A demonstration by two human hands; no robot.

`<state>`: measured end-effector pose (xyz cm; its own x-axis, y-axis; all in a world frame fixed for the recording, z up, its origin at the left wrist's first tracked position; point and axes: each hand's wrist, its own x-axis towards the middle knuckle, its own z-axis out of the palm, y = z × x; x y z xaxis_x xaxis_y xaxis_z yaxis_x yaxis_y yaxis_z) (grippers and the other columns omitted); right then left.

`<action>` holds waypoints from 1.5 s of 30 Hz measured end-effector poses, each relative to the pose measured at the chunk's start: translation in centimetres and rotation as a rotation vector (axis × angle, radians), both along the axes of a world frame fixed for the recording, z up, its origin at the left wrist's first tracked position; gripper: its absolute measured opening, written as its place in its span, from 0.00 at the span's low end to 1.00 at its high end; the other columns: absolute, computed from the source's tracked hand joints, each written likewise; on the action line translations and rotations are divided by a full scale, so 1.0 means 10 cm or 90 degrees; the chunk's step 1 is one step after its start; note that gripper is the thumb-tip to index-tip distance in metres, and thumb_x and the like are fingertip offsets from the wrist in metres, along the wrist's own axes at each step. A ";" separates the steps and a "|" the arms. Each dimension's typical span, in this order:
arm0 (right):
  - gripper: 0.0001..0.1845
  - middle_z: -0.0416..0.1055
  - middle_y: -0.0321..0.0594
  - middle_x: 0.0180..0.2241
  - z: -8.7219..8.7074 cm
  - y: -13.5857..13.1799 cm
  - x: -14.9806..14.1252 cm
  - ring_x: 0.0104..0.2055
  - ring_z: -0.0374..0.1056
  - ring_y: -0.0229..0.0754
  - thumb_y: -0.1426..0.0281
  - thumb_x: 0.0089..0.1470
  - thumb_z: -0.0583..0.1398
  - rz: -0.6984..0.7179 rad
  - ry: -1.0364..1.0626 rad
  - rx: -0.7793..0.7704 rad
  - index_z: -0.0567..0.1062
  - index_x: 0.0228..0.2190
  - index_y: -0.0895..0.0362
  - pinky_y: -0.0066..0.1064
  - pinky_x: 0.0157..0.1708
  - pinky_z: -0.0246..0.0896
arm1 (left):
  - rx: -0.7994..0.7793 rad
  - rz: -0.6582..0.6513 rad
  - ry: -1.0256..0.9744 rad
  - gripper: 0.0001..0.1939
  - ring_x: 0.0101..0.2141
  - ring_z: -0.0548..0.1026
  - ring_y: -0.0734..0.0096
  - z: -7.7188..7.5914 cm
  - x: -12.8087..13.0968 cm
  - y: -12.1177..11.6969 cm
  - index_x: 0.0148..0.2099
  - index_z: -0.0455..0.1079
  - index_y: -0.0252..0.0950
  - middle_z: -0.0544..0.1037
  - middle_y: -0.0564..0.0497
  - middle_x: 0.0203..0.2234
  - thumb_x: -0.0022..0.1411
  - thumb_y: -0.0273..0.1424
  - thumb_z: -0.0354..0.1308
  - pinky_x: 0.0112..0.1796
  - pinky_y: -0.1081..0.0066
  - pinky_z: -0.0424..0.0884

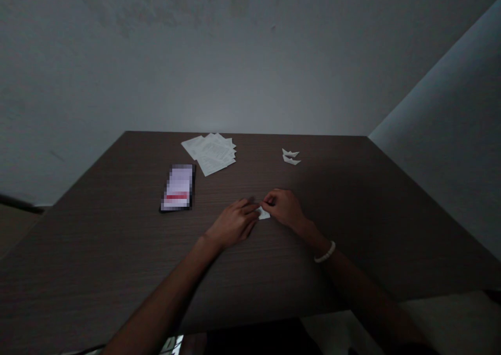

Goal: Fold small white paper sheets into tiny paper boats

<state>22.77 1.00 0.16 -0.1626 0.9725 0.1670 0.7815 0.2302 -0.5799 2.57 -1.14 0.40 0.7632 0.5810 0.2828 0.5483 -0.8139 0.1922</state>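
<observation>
A small piece of white paper lies on the dark wood-grain table, mostly hidden between my hands. My left hand rests low on the table, its fingertips pressed against the paper's left side. My right hand comes in from the other side and pinches the paper with its fingertips. A white beaded bracelet circles my right wrist. The paper's exact shape and folds cannot be made out.
A loose stack of white paper sheets lies near the table's far edge. To its right are two small folded paper boats. A phone with a pixelated screen lies to the left. Walls rise beyond the far edge.
</observation>
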 end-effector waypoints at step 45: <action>0.05 0.74 0.39 0.33 -0.02 -0.05 0.17 0.32 0.68 0.36 0.73 0.53 0.62 0.118 0.017 0.088 0.80 0.31 0.57 0.26 0.35 0.62 | -0.036 0.012 -0.003 0.13 0.53 0.67 0.57 0.02 0.00 -0.03 0.50 0.70 0.34 0.72 0.44 0.53 0.68 0.28 0.48 0.51 0.56 0.68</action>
